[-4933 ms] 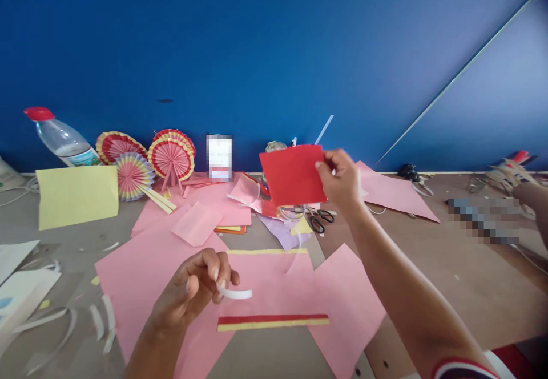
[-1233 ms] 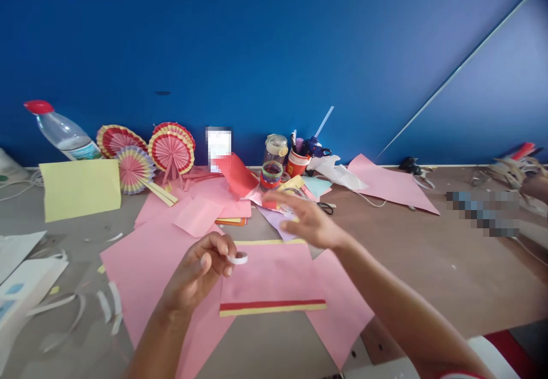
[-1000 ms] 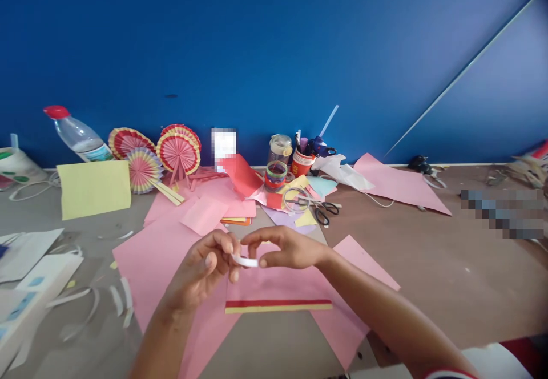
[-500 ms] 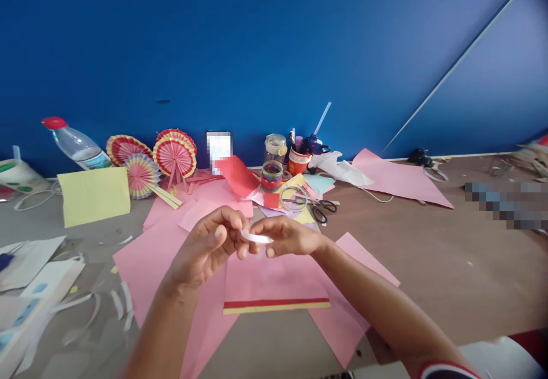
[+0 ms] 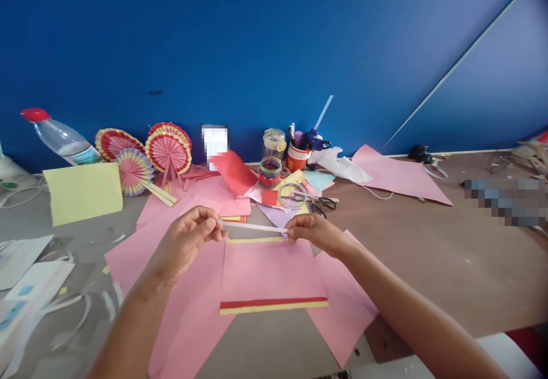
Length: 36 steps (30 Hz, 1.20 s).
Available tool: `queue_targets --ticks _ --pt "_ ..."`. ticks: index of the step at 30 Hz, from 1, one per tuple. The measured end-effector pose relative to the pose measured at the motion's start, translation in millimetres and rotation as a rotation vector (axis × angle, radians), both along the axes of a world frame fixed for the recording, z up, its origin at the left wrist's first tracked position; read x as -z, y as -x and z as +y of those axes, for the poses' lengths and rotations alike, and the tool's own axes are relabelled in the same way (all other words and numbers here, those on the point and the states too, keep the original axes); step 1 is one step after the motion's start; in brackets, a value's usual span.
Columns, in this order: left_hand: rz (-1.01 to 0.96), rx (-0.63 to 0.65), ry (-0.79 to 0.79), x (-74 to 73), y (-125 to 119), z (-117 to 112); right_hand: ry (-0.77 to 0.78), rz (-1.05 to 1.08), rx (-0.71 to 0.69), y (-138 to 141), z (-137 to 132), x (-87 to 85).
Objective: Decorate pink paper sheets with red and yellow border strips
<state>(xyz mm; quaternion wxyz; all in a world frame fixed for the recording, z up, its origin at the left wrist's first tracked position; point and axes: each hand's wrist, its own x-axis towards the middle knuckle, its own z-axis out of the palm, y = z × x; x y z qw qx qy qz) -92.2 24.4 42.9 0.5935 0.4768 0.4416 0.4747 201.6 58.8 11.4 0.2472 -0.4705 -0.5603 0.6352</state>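
A narrow white strip (image 5: 254,227), which looks like tape or paper, is stretched nearly level between my two hands. My left hand (image 5: 188,239) pinches its left end; my right hand (image 5: 314,232) pinches the right end. Below the strip lies a pink paper sheet (image 5: 269,273) with a yellow band along its far edge and red and yellow bands along its near edge. Larger pink sheets (image 5: 192,322) spread out under it on the left, and another pink sheet (image 5: 342,305) shows on the right.
Behind stand folded paper fans (image 5: 169,153), a tilted bottle (image 5: 68,139), a jar (image 5: 274,142) and a red cup (image 5: 297,157) of tools. Black-handled scissors (image 5: 323,205) lie beyond my right hand. Yellow paper (image 5: 83,193) stands at left, near loose white strips (image 5: 81,316). A blue wall (image 5: 257,42) closes the back.
My hands have moved apart, left hand leftward and right hand rightward. The white strip, curled between my fingers before, is now drawn out straight. The view has shifted slightly.
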Motion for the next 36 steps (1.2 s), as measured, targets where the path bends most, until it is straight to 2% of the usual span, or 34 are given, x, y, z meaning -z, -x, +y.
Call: queue_targets --ticks 6,12,17,23,33,36 --pt "0.196 -0.200 0.064 26.2 -14 -13 -0.038 -0.236 0.107 -9 -18 2.6" --pt "0.368 -0.317 0.102 38.8 -29 -30 -0.136 -0.341 0.094 -13 -31 9.7" --pt "0.420 -0.414 0.092 49.9 -29 -36 -0.310 -0.396 0.140 -13 -32 15.6" --pt "0.487 -0.464 0.043 55.9 -29 -40 -0.092 -0.270 0.160 -11 -33 18.2" --pt "0.448 -0.443 -0.036 58.1 -29 -45 0.023 -0.157 0.208 -20 -33 25.0" --pt "0.402 -0.506 -0.058 60.0 -27 -42 0.014 -0.172 0.170 -19 -37 25.6"
